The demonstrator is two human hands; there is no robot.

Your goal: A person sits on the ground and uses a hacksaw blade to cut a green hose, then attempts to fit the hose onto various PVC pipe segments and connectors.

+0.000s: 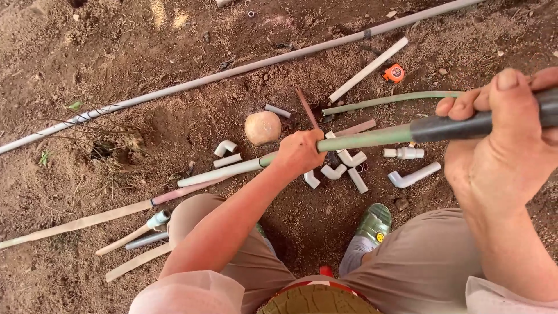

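got my left hand (299, 151) clenched round the green pipe (363, 138) mid-length and my right hand (500, 139) gripping its black sleeve (459, 125), feels like light, stiff, slightly slick plastic

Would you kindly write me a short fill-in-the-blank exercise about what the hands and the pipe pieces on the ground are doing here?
1. The left hand and the right hand both grip one long green ____.
2. The right hand closes on that pipe's ____ sleeve.
3. The small tape measure lying on the soil is ____.
4. The round stone rests on bare ____.

Missing words: pipe; black; orange; soil
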